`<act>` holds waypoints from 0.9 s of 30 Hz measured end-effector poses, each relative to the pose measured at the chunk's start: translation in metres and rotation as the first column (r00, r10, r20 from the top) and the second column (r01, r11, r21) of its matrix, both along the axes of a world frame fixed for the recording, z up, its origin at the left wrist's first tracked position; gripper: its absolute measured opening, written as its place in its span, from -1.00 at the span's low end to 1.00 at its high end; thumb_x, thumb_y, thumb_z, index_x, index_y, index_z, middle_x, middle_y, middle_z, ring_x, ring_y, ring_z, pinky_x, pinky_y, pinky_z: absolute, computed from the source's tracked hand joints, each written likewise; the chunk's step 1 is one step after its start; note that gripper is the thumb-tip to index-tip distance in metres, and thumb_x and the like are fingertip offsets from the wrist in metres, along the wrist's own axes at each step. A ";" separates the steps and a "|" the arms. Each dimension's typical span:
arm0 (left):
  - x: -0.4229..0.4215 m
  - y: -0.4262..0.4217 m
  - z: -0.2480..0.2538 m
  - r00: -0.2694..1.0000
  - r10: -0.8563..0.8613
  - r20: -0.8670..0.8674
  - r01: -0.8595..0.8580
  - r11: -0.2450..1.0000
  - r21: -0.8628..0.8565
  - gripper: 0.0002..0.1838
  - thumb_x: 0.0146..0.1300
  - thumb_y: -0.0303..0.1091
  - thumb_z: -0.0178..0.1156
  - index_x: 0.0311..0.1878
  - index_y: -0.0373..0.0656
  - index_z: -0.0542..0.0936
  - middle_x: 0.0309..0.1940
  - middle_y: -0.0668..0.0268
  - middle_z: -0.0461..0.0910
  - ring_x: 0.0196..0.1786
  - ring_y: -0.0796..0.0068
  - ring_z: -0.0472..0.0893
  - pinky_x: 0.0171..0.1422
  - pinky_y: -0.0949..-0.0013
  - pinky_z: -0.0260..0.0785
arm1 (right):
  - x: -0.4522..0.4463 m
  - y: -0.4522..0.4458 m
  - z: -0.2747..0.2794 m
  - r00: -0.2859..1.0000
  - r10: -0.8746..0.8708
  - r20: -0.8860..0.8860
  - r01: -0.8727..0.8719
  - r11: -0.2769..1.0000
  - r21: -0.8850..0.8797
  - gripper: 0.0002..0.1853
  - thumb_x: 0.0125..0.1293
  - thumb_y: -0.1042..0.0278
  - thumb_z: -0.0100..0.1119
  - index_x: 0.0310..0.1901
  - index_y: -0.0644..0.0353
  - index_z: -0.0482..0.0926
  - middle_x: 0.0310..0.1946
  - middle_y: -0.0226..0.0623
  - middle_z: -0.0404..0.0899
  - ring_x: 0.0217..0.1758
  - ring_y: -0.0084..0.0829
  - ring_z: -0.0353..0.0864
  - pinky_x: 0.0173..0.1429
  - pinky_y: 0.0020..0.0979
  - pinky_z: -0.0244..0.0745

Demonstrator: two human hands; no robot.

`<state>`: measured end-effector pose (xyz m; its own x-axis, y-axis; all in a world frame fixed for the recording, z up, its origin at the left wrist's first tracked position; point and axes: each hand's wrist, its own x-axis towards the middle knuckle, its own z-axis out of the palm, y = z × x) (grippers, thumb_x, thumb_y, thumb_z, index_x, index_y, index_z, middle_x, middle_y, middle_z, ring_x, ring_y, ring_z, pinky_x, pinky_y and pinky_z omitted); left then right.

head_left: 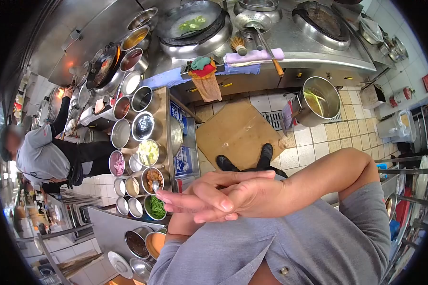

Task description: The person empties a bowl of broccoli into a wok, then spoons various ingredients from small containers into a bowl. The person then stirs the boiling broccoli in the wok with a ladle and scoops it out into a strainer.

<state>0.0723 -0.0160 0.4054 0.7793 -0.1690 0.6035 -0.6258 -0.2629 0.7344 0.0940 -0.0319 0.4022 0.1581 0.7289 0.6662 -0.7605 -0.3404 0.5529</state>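
My two hands are pressed together in front of my chest. My left hand (209,181) is wrapped over my right hand (259,195), its fingers lying across the palm and wrist. The right fingers stretch out to the left and partly overlap with the left ones. No tool or food shows in either hand. Just beyond the fingertips stand a metal container of brown diced food (152,176) with a spoon in it, and one of cut green vegetables (156,205). Farther ahead, a wok (173,31) holds pale liquid and green pieces (192,23).
Several metal containers line the counter (162,102) at left. A perforated ladle (252,20), a bamboo brush (238,45) and folded cloths (254,55) lie on the stove. A tall pot (325,102) stands at right, beyond a brown floor mat (238,128). A co-worker (50,147) works at far left.
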 end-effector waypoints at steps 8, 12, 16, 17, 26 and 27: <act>0.004 -0.006 0.005 0.989 0.075 0.129 -0.079 0.997 0.028 -0.29 0.23 0.10 -0.37 0.34 -0.17 0.00 0.23 0.06 0.18 0.34 0.12 0.13 0.38 0.09 0.03 | 0.020 -0.053 -0.032 0.953 0.103 0.285 -0.086 0.994 -0.073 -0.78 0.33 0.12 -0.22 -0.39 -0.16 0.44 -0.22 -0.38 0.32 -0.36 -0.52 0.36 -0.36 -0.45 0.44; 0.007 -0.007 0.014 0.974 0.084 0.211 -0.097 0.994 0.049 -0.31 0.26 0.08 -0.46 0.34 -0.19 0.00 0.21 0.03 0.21 0.33 0.10 0.14 0.38 0.08 0.04 | 0.027 -0.056 -0.030 0.933 0.169 0.317 -0.145 0.984 -0.099 -0.75 0.34 0.14 -0.24 -0.42 -0.15 0.46 -0.24 -0.38 0.34 -0.39 -0.53 0.38 -0.38 -0.47 0.45; 0.011 -0.011 0.021 0.939 0.140 0.314 -0.167 0.984 0.060 -0.33 0.29 0.06 -0.55 0.34 -0.21 0.00 0.19 -0.01 0.23 0.32 0.08 0.16 0.38 0.07 0.05 | 0.032 -0.048 -0.021 0.938 0.291 0.185 -0.273 0.955 -0.117 -0.78 0.34 0.13 -0.25 -0.37 -0.12 0.43 -0.20 -0.39 0.31 -0.34 -0.54 0.33 -0.32 -0.45 0.39; 0.013 -0.013 0.022 0.912 0.186 0.366 -0.222 0.973 0.061 -0.33 0.29 0.05 -0.57 0.34 -0.21 0.00 0.18 -0.02 0.24 0.31 0.07 0.16 0.38 0.07 0.05 | 0.032 -0.047 -0.020 0.935 0.319 0.152 -0.303 0.945 -0.119 -0.78 0.34 0.13 -0.25 -0.36 -0.11 0.42 -0.19 -0.39 0.30 -0.32 -0.54 0.32 -0.31 -0.45 0.37; 0.060 -0.073 0.030 -0.155 0.982 0.104 -0.933 -0.111 -0.342 -0.33 0.33 0.06 -0.65 0.33 -0.22 -0.01 0.04 -0.01 0.30 0.11 0.11 0.23 0.19 0.09 0.16 | 0.030 -0.044 -0.016 0.817 0.556 -0.150 -0.571 0.816 -0.089 -0.82 0.33 0.13 -0.27 -0.25 -0.06 0.34 -0.10 -0.41 0.23 -0.19 -0.55 0.22 -0.17 -0.43 0.22; 0.060 -0.071 0.031 -0.085 0.991 0.107 -0.936 -0.043 -0.350 -0.33 0.33 0.07 -0.63 0.33 -0.22 -0.01 0.01 0.01 0.31 0.05 0.13 0.25 0.13 0.10 0.20 | 0.029 -0.042 -0.015 0.795 0.579 -0.183 -0.599 0.797 -0.080 -0.82 0.33 0.13 -0.27 -0.24 -0.05 0.34 -0.09 -0.41 0.22 -0.18 -0.55 0.20 -0.16 -0.42 0.21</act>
<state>0.1322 -0.0868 0.4363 -0.1151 0.7010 0.7038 0.0478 -0.7038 0.7088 0.1230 -0.0741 0.3870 -0.2444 0.7876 0.5656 -0.3457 -0.6157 0.7081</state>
